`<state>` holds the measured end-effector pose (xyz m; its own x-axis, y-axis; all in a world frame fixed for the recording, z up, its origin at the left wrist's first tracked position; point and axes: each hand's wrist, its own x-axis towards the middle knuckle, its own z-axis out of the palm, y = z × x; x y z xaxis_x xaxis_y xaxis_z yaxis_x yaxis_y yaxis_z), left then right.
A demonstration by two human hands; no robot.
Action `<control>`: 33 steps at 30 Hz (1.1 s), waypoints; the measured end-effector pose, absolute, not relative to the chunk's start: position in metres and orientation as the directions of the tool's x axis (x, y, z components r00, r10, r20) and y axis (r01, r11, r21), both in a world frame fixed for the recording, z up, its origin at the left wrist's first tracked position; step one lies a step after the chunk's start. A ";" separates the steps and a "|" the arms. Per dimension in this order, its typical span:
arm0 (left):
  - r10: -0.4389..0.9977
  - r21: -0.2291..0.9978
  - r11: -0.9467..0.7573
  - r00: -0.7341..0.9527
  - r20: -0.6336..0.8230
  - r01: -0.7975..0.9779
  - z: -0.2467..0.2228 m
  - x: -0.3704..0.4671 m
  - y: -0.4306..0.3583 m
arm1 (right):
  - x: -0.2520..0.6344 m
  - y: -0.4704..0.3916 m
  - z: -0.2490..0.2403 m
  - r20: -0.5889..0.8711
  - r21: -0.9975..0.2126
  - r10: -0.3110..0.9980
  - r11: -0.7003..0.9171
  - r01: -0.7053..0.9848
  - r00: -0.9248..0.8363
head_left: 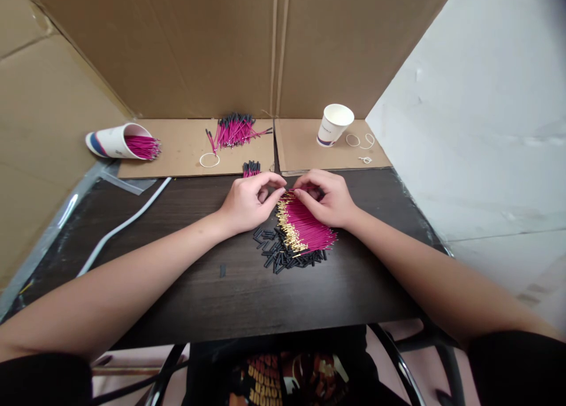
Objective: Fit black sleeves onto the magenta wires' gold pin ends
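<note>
A pile of magenta sticks with gold tips (309,226) lies on the dark table, with many small black tubes (278,256) beneath and in front of it. Over the pile's far left corner, my left hand (254,201) has thumb and forefinger pinched together; whatever is between them is too small to name. My right hand (325,198) rests at the pile's far right side, its thumb and fingers closed on a thin magenta stick. Just behind my left hand is a small group of black-capped magenta sticks (252,169).
Behind, on cardboard (177,164), lie a larger heap of black-capped sticks (235,130), a tipped paper cup (108,141) holding magenta sticks, an upright cup (335,126) and rubber bands (366,141). A white cable (124,223) crosses the left side. Cardboard walls (198,52) stand around.
</note>
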<state>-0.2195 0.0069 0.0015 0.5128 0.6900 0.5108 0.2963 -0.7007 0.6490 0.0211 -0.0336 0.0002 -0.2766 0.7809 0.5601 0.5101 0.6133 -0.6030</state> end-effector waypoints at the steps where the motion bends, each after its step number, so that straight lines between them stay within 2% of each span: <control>1: 0.690 0.648 -0.702 0.512 0.512 0.297 0.001 -0.219 0.007 | 0.021 -0.033 0.000 0.561 -0.605 0.780 0.614 0.507 -0.276; 26: 0.689 0.647 -0.704 0.504 0.521 0.293 0.002 -0.219 0.006 | 0.021 -0.034 0.001 0.535 -0.633 0.801 0.590 0.501 -0.268; 33: 0.738 0.682 -0.655 0.469 0.485 0.325 0.005 -0.220 0.004 | 0.023 -0.031 0.000 0.562 -0.667 0.815 0.548 0.505 -0.143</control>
